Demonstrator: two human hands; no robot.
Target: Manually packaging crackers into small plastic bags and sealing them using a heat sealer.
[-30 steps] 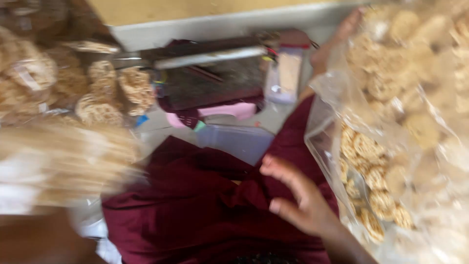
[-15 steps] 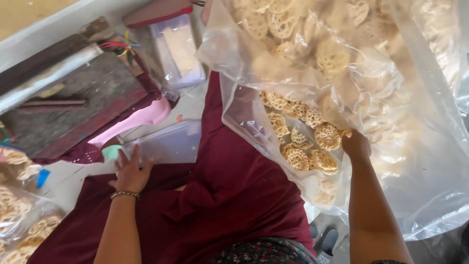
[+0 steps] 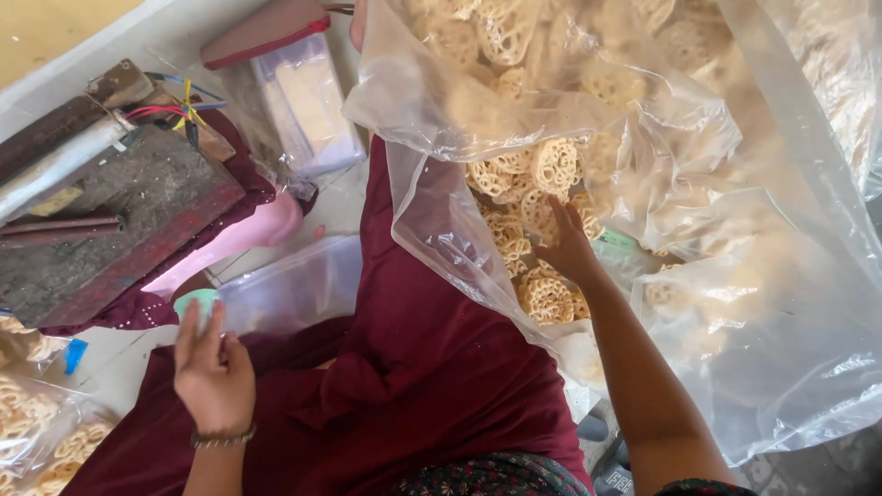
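My right hand (image 3: 568, 246) is spread open inside the large clear plastic bag (image 3: 790, 303), on the round lattice-patterned golden snacks (image 3: 544, 298). Left hand (image 3: 213, 372) is open, fingers up (holding nothing), over my maroon cloth lap (image 3: 432, 367).

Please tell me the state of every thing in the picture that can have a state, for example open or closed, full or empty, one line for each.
Large clear plastic bag: open, filled with round lattice crackers.
Right hand: inside the bag, fingers spread on the crackers.
Left hand: raised, open, holding nothing.
Clear box with dark red lid: closed.
Small cracker bags: filled; whether sealed is unclear.
Heat sealer: bar lowered.
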